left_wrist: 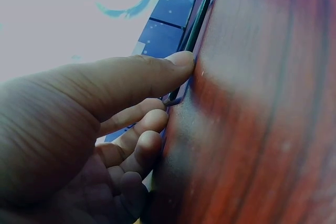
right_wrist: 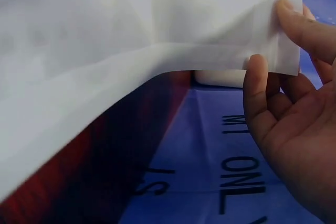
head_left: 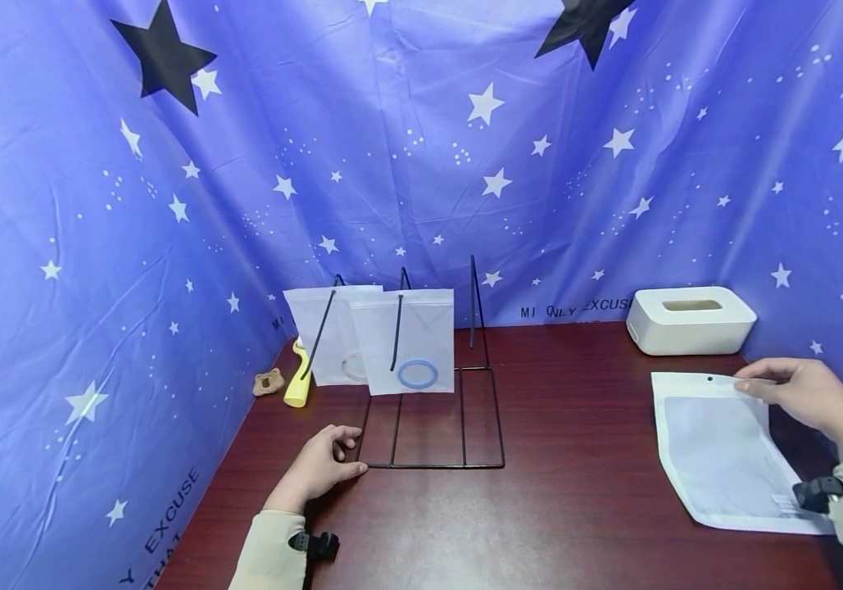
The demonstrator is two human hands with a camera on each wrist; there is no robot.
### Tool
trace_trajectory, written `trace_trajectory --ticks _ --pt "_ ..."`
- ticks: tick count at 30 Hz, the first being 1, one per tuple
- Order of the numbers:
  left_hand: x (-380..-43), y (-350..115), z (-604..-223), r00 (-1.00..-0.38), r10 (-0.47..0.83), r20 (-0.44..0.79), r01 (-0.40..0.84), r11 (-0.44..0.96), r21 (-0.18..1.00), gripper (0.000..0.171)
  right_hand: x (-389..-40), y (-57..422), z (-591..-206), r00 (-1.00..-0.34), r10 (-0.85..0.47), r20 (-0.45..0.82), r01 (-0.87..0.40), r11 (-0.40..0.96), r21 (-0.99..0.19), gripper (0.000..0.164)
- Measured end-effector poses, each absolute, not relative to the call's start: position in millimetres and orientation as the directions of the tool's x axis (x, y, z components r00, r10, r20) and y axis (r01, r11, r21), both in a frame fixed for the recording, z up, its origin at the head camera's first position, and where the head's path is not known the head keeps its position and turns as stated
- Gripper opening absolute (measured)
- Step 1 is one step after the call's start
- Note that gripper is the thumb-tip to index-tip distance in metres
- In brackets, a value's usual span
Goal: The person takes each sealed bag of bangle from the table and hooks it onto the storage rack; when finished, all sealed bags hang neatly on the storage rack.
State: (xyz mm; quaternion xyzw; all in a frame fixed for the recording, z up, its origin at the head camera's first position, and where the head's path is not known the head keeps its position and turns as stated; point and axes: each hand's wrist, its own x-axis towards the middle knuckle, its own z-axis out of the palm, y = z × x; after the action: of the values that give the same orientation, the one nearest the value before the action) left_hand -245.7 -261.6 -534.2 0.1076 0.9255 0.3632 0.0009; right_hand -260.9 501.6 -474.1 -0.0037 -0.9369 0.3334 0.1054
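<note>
A black wire display rack [head_left: 428,466] with upright hooks stands on the table, and two white zip bags hang from its hooks. The front bag [head_left: 421,336] shows a blue ring, while the bag behind it [head_left: 328,328], to the left, shows a paler ring. My left hand [head_left: 321,463] holds the rack's front left corner, thumb [left_wrist: 181,62] on the front wire and fingers curled by the side wire. Over at the right, my right hand [head_left: 808,393] pinches the top right corner of another white zip bag [head_left: 723,442], which has a small hole at its top edge.
A white tissue box [head_left: 690,328] sits at the back right near the curtain. Left of the rack are a yellow object [head_left: 299,389] and a small brown bear-shaped piece [head_left: 269,382]. A blue star-patterned curtain [head_left: 406,164] surrounds the dark red table [head_left: 524,524].
</note>
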Motion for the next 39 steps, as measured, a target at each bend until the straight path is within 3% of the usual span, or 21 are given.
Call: trace_trajectory --ticks 13,39 --pt "-246.6 -262.3 -535.6 -0.977 0.2 0.079 0.199 0.702 0.684 0.054 -248.7 466.4 -426.9 -0.949 0.084 0.304 -0.109 0.817 -0.566 0.027" --pt "-245.6 -261.7 -534.5 -0.976 0.201 0.087 0.206 0.707 0.677 0.055 -215.6 403.3 -363.7 -0.866 0.141 0.48 -0.269 0.677 -0.685 0.01"
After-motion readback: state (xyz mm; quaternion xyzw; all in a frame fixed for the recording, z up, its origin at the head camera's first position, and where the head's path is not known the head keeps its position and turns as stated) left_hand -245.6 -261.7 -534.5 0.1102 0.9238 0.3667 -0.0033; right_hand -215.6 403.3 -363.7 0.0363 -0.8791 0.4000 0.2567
